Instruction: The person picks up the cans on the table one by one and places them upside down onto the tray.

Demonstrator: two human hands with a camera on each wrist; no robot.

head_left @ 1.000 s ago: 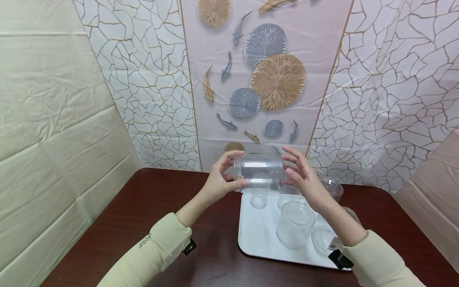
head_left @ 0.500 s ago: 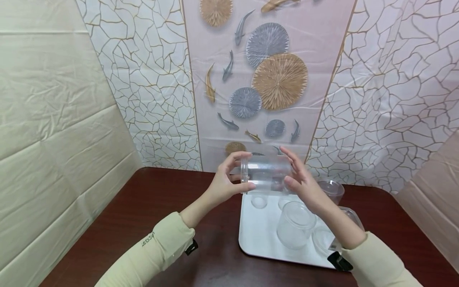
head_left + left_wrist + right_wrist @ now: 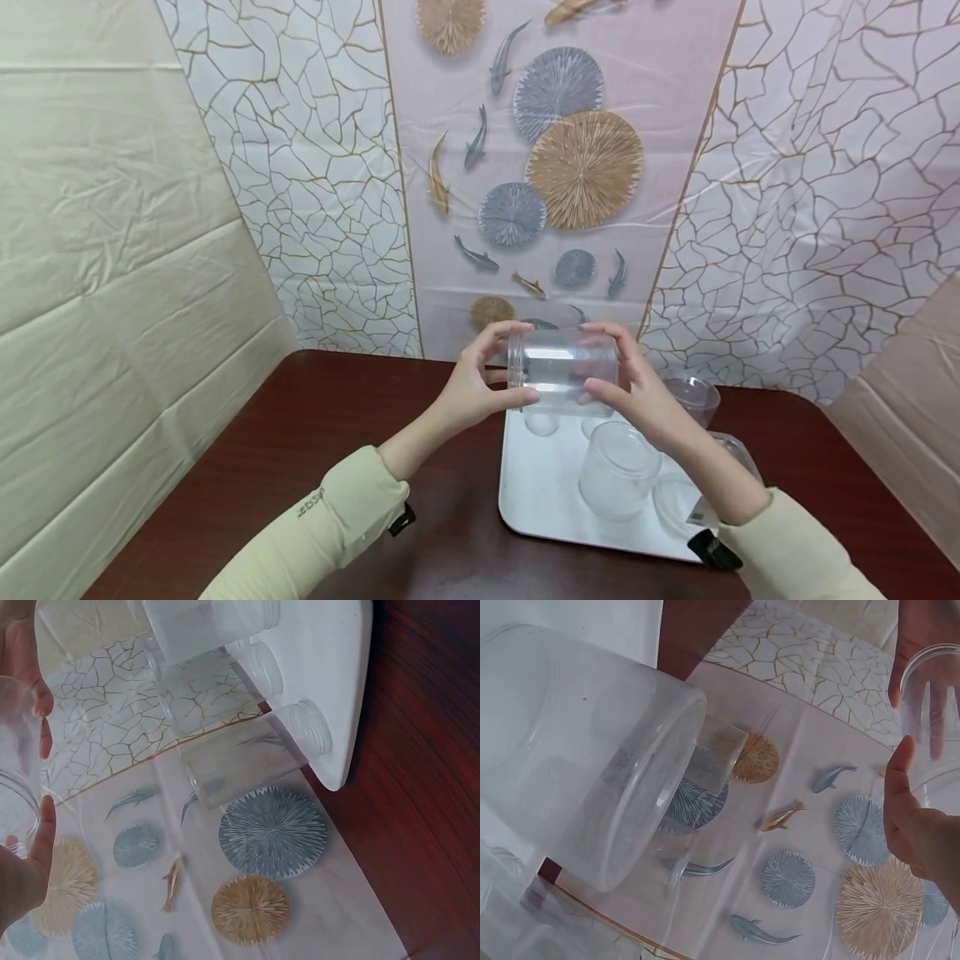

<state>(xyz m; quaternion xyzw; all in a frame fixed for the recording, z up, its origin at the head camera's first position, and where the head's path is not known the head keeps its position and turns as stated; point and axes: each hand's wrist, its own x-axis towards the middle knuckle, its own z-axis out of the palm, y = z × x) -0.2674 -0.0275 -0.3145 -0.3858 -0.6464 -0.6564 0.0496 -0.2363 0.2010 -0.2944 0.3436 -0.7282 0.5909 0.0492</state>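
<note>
A clear plastic jar (image 3: 562, 371) is held sideways in the air above the back of the tray, its threaded mouth to the left. My left hand (image 3: 472, 379) grips the mouth end, thumb below and fingers over the top. Around the base end my right hand (image 3: 633, 387) curls its thumb and fingers. The left wrist view shows the jar (image 3: 16, 750) at its left edge between both hands. In the right wrist view the jar (image 3: 930, 712) is cut off at the right edge. Some fingers are hidden behind the jar or seen only through it.
A white tray (image 3: 536, 500) lies on the dark red table (image 3: 420, 533). On it stand several clear jars, among them a large mouth-down jar (image 3: 619, 471) beneath my right forearm. Another clear jar (image 3: 693, 400) is behind that forearm. A patterned cloth (image 3: 450, 283) hangs at the back.
The jar has shifted slightly right and down. My left hand moved right with it, while my right thumb and fingers came further over the base end.
</note>
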